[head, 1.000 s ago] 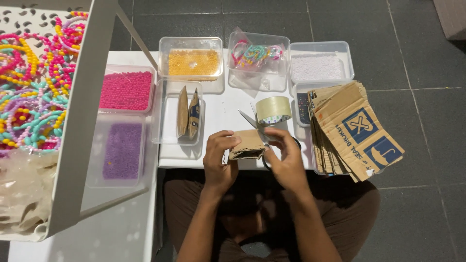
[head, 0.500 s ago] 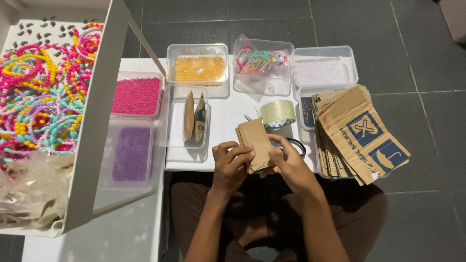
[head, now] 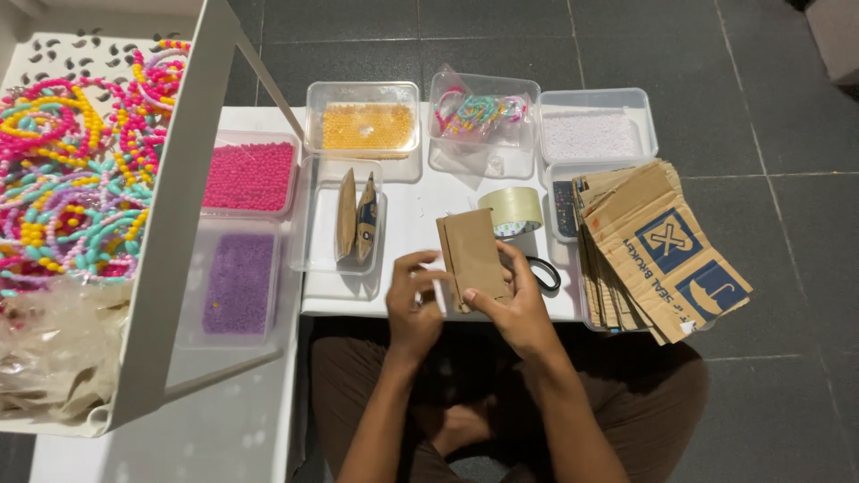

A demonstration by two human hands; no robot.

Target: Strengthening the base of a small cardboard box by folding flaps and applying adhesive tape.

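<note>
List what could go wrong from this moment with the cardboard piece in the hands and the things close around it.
1. The cardboard piece is pinched only at its lower end by the left hand and right hand; it could slip or bend.
2. The scissors lie right beside the right hand, partly hidden; a careless reach might catch the blades.
3. The cardboard stack overhangs the table edge and may slide off.

Tape roll (head: 511, 211) on table (head: 413, 201), left of cardboard stack (head: 658, 252)
</note>
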